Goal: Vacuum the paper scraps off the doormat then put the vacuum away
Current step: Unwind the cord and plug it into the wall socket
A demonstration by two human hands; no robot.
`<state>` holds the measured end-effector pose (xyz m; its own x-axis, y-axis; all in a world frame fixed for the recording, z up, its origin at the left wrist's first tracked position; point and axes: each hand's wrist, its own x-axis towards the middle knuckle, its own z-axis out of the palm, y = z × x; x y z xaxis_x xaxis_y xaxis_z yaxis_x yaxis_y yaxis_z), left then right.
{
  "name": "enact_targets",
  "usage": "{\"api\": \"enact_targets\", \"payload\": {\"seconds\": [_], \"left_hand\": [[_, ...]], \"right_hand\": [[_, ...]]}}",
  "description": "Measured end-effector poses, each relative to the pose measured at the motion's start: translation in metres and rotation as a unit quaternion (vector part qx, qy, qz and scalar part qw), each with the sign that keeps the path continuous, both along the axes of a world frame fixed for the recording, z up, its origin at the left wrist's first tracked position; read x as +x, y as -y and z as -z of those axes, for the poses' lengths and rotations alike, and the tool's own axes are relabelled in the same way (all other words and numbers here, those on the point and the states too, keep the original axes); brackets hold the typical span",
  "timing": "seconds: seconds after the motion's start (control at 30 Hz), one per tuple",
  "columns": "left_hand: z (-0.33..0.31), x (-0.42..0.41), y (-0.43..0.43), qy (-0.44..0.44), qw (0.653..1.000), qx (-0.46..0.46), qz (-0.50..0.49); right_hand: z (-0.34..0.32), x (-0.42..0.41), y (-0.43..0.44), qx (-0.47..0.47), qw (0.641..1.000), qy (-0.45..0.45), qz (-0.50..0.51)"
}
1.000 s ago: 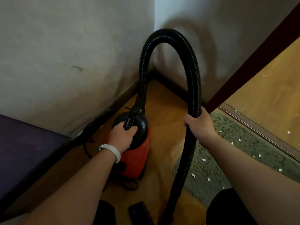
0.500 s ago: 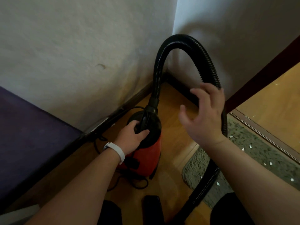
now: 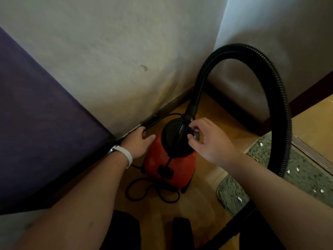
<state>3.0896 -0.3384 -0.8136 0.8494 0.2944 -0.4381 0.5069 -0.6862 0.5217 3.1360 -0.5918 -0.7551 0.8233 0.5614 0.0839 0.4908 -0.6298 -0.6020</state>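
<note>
a: biggest first. the hose (image 3: 277, 98) arches high from the vacuum (image 3: 169, 159), which stands in the corner, and drops behind our right arm. if we yank the vacuum out, that loop could whip against the wall (image 3: 108, 51) or pull the vacuum over.

b: next, the doormat (image 3: 310, 179) lies off to the right, apart from the vacuum, with the paper scraps (image 3: 239, 199) on it. we judge the job barely begun. a light mat may bunch up under suction.

a: the cord (image 3: 153, 193) lies in loose loops on the floor in front of the vacuum. if we lift before freeing it, it could snag or trip us.

b: hands. our left hand (image 3: 139, 144) is relaxed and spread, just beside the vacuum's left flank. we cannot tell whether it touches. our right hand (image 3: 210, 141) curls thumb and forefinger round a small grey knob (image 3: 196, 135) on the black lid (image 3: 173, 138).

a: with only 1 hand gripping, a hard twist could tip the vacuum. we cannot tell whether the knob is a switch.

b: smallest last: exhaust air could scatter the scraps if we park too close.
</note>
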Motion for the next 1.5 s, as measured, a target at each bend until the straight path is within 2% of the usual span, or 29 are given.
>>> {"api": "enact_targets", "payload": {"seconds": [0.1, 0.27, 0.37, 0.43, 0.53, 0.67, 0.77, 0.83, 0.9, 0.97, 1.03, 1.13, 1.2, 1.27, 1.33, 1.37, 1.43, 1.5], "left_hand": [[0.000, -0.004, -0.001, 0.011, 1.000, -0.018, 0.005], [-0.033, 0.000, 0.004, 0.146, 0.989, -0.006, 0.027], [-0.062, -0.003, 0.014, 0.201, 0.977, -0.012, 0.068], [-0.076, -0.007, 0.023, 0.196, 0.973, -0.024, 0.123], [-0.088, -0.013, 0.041, 0.155, 0.963, -0.046, 0.216], [-0.095, -0.017, 0.053, 0.154, 0.953, -0.055, 0.256], [-0.097, -0.022, 0.049, 0.163, 0.958, -0.068, 0.227], [-0.100, -0.024, 0.042, 0.170, 0.964, -0.083, 0.184], [-0.106, -0.026, 0.031, 0.191, 0.970, -0.070, 0.134], [-0.111, -0.028, 0.016, 0.215, 0.972, -0.059, 0.076], [-0.112, -0.031, 0.001, 0.235, 0.970, -0.056, 0.039], [-0.104, -0.038, -0.013, 0.204, 0.977, -0.057, 0.039], [-0.097, -0.042, -0.015, 0.150, 0.982, -0.106, 0.047], [-0.087, -0.044, -0.015, 0.087, 0.984, -0.147, 0.059], [-0.077, -0.047, -0.015, 0.022, 0.986, -0.146, 0.080], [-0.072, -0.048, -0.015, -0.007, 0.987, -0.136, 0.089], [-0.067, -0.050, -0.013, -0.035, 0.988, -0.116, 0.097], [-0.070, -0.049, -0.011, -0.012, 0.992, -0.103, 0.068]], "right_hand": [[0.002, -0.003, 0.000, -0.016, 1.000, -0.010, 0.000], [0.005, -0.009, -0.003, -0.032, 0.999, -0.021, -0.031], [0.002, -0.013, -0.010, -0.010, 0.999, -0.004, -0.043], [-0.005, -0.016, -0.017, 0.016, 0.999, 0.027, -0.038], [-0.011, -0.019, -0.025, 0.004, 0.996, 0.052, -0.066], [-0.013, -0.023, -0.024, -0.016, 0.991, 0.035, -0.126], [-0.017, -0.022, -0.018, -0.036, 0.996, -0.008, -0.086], [-0.021, -0.018, -0.012, -0.045, 0.998, -0.010, -0.052], [-0.024, -0.011, -0.004, -0.048, 0.997, -0.056, 0.002], [-0.025, -0.003, 0.006, -0.009, 0.989, -0.124, 0.073], [-0.024, 0.001, 0.014, 0.069, 0.970, -0.196, 0.128], [-0.026, -0.004, 0.013, 0.163, 0.935, -0.292, 0.120], [-0.028, -0.010, 0.007, 0.239, 0.896, -0.352, 0.125], [-0.032, -0.011, 0.004, 0.302, 0.863, -0.382, 0.136], [-0.035, -0.010, 0.006, 0.323, 0.852, -0.384, 0.149], [-0.035, -0.009, 0.009, 0.314, 0.858, -0.375, 0.155], [-0.032, -0.006, 0.014, 0.238, 0.903, -0.324, 0.149], [-0.029, -0.004, 0.016, 0.145, 0.946, -0.263, 0.123]]}}
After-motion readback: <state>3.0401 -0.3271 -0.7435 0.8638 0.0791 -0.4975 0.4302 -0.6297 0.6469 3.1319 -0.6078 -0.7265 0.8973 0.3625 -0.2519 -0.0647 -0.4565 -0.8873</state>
